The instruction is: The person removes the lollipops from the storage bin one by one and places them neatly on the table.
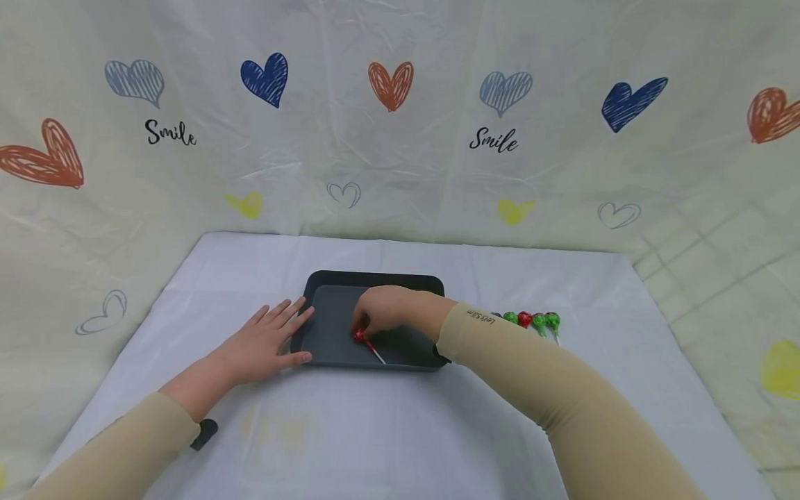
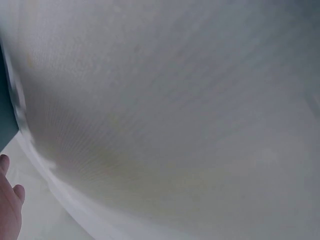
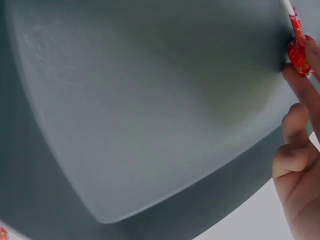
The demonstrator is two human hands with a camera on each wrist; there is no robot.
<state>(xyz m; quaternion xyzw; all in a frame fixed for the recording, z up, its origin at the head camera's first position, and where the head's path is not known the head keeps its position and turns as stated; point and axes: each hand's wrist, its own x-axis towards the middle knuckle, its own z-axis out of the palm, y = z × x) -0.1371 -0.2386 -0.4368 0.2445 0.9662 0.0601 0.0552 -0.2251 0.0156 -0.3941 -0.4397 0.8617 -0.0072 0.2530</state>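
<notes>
Over the dark grey tray [image 1: 331, 305], my right hand [image 1: 381, 309] pinches a red-wrapped lollipop [image 1: 359, 335] by its candy end. The lollipop's white stick points toward the tray's near edge. In the right wrist view, thumb and fingertips meet at the red wrapper [image 3: 299, 56], while the other fingers are curled. My left hand [image 1: 262, 344] lies with fingers spread at the tray's left rim, fingertips over the edge. Only part of the left hand [image 2: 9, 210] shows at the lower left of the left wrist view.
Right of the tray, several lollipops lie in a row on the white cloth: green ones [image 1: 539, 321], a red one [image 1: 524, 319] and a dark one partly hidden by the right sleeve [image 1: 500, 347]. Behind the table hangs a white sheet [image 1: 431, 167] printed with hearts.
</notes>
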